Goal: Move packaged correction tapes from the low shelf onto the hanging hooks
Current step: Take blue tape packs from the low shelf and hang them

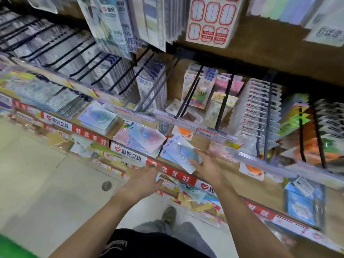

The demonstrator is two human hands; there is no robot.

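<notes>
The packaged correction tapes (178, 155) are flat pale-blue cards with a clear blister over a rounded blue body, fanned in a small stack on the low shelf (240, 183). The right hand (206, 164) grasps the stack's near right edge. The left hand (143, 178) hangs released at the shelf's red front strip (175, 174). Another, pinker stack (141, 140) lies just left; black hanging hooks (189, 90) jut out above.

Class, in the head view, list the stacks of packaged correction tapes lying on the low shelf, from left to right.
Pale blue stack → pink-and-blue stack → blue stack, touched by the right hand.
</notes>
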